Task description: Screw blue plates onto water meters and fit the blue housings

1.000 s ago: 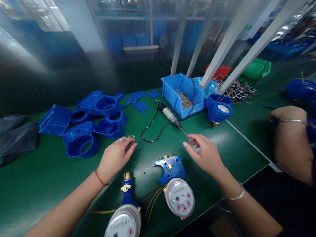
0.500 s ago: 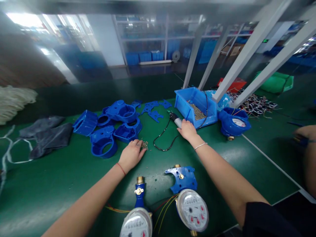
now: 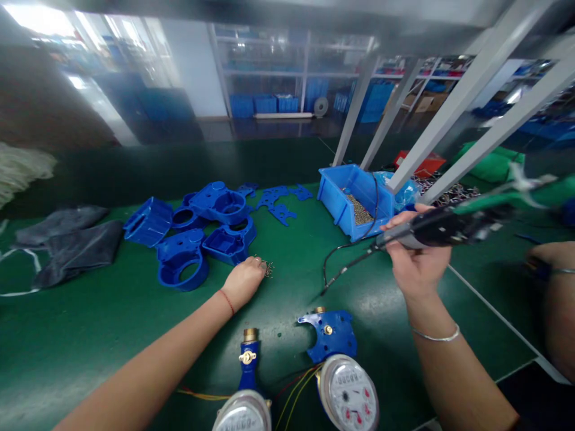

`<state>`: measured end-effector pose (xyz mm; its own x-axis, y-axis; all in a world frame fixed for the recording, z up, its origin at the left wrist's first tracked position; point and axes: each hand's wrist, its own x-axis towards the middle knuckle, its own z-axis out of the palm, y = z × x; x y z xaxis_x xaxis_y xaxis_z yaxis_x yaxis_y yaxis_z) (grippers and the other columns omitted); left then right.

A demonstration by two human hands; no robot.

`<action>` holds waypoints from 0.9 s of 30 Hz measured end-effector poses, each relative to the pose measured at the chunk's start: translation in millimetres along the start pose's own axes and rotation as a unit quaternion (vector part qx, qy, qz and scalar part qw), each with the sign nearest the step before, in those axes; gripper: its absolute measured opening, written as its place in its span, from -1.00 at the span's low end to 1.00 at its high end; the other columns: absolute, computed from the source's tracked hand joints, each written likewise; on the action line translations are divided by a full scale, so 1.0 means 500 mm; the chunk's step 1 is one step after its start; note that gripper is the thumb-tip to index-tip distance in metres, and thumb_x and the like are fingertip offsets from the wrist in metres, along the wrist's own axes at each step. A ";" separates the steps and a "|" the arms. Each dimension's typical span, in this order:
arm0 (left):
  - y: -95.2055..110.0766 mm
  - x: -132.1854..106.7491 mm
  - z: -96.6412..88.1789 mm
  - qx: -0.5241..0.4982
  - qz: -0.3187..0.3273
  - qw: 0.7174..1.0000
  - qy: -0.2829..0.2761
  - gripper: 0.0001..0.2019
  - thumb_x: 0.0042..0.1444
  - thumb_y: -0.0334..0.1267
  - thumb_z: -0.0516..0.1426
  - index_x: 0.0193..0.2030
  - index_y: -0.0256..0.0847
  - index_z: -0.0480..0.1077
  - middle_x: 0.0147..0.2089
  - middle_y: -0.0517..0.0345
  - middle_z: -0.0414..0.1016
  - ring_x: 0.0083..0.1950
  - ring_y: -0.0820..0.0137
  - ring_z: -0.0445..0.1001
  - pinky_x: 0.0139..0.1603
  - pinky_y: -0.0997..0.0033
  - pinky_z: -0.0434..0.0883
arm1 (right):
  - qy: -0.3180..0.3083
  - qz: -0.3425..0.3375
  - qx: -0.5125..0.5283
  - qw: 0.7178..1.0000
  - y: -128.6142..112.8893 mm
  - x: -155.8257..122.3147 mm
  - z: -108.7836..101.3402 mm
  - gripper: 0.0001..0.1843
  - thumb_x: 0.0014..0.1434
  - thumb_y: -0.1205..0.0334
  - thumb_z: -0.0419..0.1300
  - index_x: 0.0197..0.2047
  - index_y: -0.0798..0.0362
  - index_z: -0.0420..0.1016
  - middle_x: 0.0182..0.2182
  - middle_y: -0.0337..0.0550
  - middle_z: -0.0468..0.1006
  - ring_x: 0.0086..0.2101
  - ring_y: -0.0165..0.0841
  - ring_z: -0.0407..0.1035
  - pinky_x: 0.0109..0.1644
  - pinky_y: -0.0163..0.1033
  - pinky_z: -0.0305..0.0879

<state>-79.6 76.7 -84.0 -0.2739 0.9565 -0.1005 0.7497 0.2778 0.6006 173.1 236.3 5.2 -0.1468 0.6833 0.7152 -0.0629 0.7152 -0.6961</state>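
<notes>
My right hand (image 3: 417,260) is wrapped round an electric screwdriver (image 3: 431,232), raised above the table with its long bit pointing down and left. A black cord hangs near it. On the table, my left hand (image 3: 246,280) has its fingers pinched together at a small pile of screws (image 3: 268,269); the fingertips are partly hidden. Nearest to me are two water meters, one (image 3: 245,413) with a bare blue pipe and brass end, the other (image 3: 348,392) with a flat blue plastic bracket (image 3: 335,334) over its pipe. Coloured wires run between them.
Blue plastic housings (image 3: 182,258) and flat blue brackets (image 3: 283,214) lie behind my left hand. A blue bin (image 3: 335,200) of screws stands at the back right, by grey posts (image 3: 476,75). Dark cloths (image 3: 83,251) lie left. At the right edge, another person's arm (image 3: 561,299) shows.
My right hand has lifted the screwdriver off the table beside the bin and brought it right and nearer, turning it bit-down. My left hand stays at the screws, its fingers drawn closer together.
</notes>
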 end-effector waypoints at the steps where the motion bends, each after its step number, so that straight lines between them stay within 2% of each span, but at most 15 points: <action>1: -0.002 0.000 -0.002 -0.044 -0.013 0.999 0.012 -0.86 0.19 -0.24 0.14 -0.28 -0.30 0.39 -0.20 0.10 0.44 -0.14 0.33 0.43 -0.07 0.17 0.40 | 0.020 -0.018 0.060 0.998 -0.012 0.008 0.004 -0.49 -0.11 0.32 0.32 -0.06 -0.05 0.30 -0.40 -0.28 0.42 -0.41 -0.34 0.36 -0.26 -0.13 0.37; 3: 0.000 -0.004 -0.007 -0.143 -0.049 0.988 0.036 -0.86 0.18 -0.26 0.14 -0.35 -0.29 0.37 -0.28 0.13 0.41 -0.21 0.36 0.41 -0.13 0.25 0.39 | 0.058 -0.051 0.123 0.989 -0.036 0.022 0.012 -0.57 -0.10 0.28 0.30 -0.12 -0.06 0.33 -0.50 -0.37 0.37 -0.51 -0.40 0.29 -0.38 -0.21 0.31; 5: 0.010 -0.013 -0.013 -0.255 -0.091 0.962 0.042 -0.85 0.16 -0.26 0.12 -0.39 -0.28 0.34 -0.38 0.14 0.37 -0.34 0.40 0.38 -0.27 0.36 0.37 | 0.076 -0.052 0.161 0.983 -0.062 0.034 0.015 -0.68 -0.05 0.15 0.27 -0.18 -0.06 0.35 -0.59 -0.41 0.32 -0.59 -0.42 0.21 -0.48 -0.25 0.24; 8: 0.045 -0.033 -0.028 -0.425 -0.142 0.894 0.015 -0.84 0.13 -0.27 0.08 -0.43 -0.29 0.32 -0.44 0.11 0.34 -0.46 0.48 0.30 -0.43 0.49 0.30 | 0.074 0.035 0.275 0.958 -0.102 0.047 0.008 -0.68 -0.10 0.01 0.30 -0.30 -0.03 0.40 -0.63 -0.41 0.29 -0.62 -0.45 0.14 -0.52 -0.29 0.19; 11: 0.095 -0.054 -0.045 -0.558 -0.170 0.812 -0.013 -0.89 0.08 -0.33 0.09 -0.41 -0.32 0.30 -0.40 0.08 0.34 -0.45 0.54 0.29 -0.47 0.58 0.25 | 0.055 0.146 0.393 0.906 -0.139 0.052 -0.001 -0.63 -0.19 0.06 0.39 -0.33 0.02 0.42 -0.62 -0.41 0.22 -0.61 -0.52 0.08 -0.51 -0.37 0.17; 14: 0.144 -0.074 -0.054 -0.640 -0.188 0.744 -0.035 -0.93 0.05 -0.38 0.13 -0.38 -0.35 0.31 -0.37 0.05 0.35 -0.44 0.57 0.29 -0.49 0.65 0.22 | 0.053 0.168 0.428 0.887 -0.164 0.045 0.001 -0.61 -0.22 0.10 0.42 -0.34 0.04 0.42 -0.60 -0.41 0.16 -0.59 -0.53 0.07 -0.53 -0.40 0.15; 18: 0.192 -0.102 -0.053 -0.698 -0.188 0.689 -0.059 -0.86 0.01 -0.37 0.24 -0.38 -0.36 0.34 -0.35 0.06 0.38 -0.42 0.58 0.28 -0.49 0.68 0.22 | 0.062 0.169 0.424 0.888 -0.183 0.024 0.009 -0.65 -0.19 0.08 0.38 -0.33 0.01 0.44 -0.60 -0.38 0.09 -0.60 -0.51 0.01 -0.57 -0.39 0.10; 20: 0.207 -0.113 -0.051 -0.717 -0.164 0.674 -0.069 -0.81 -0.01 -0.34 0.29 -0.39 -0.36 0.36 -0.38 0.10 0.38 -0.45 0.60 0.25 -0.50 0.69 0.20 | 0.057 0.185 0.418 0.888 -0.191 0.015 0.006 -0.66 -0.18 0.05 0.36 -0.31 -0.02 0.46 -0.60 -0.37 0.04 -0.61 -0.50 -0.04 -0.60 -0.37 0.06; 22: 0.216 -0.121 -0.050 -0.721 -0.136 0.676 -0.071 -0.79 -0.02 -0.31 0.32 -0.40 -0.35 0.37 -0.41 0.15 0.38 -0.48 0.62 0.21 -0.52 0.70 0.17 | 0.054 0.204 0.408 0.888 -0.197 0.009 0.000 -0.66 -0.18 0.03 0.35 -0.31 -0.06 0.46 -0.61 -0.37 0.00 -0.62 -0.49 -0.08 -0.62 -0.35 0.03; 27: 0.219 -0.127 -0.047 -0.686 -0.099 0.717 -0.074 -0.77 -0.05 -0.24 0.35 -0.41 -0.31 0.41 -0.46 0.22 0.35 -0.48 0.62 0.20 -0.50 0.68 0.15 | 0.059 0.216 0.408 0.885 -0.204 0.008 -0.016 -0.67 -0.19 0.05 0.35 -0.32 -0.06 0.44 -0.60 -0.37 -0.01 -0.62 -0.48 -0.07 -0.60 -0.34 0.08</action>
<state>5.7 44.1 6.8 -0.1491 0.9380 -0.3129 -0.6208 0.1574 0.7680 186.6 167.3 79.5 -0.2296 0.9121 0.3397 -0.7249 0.0727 -0.6850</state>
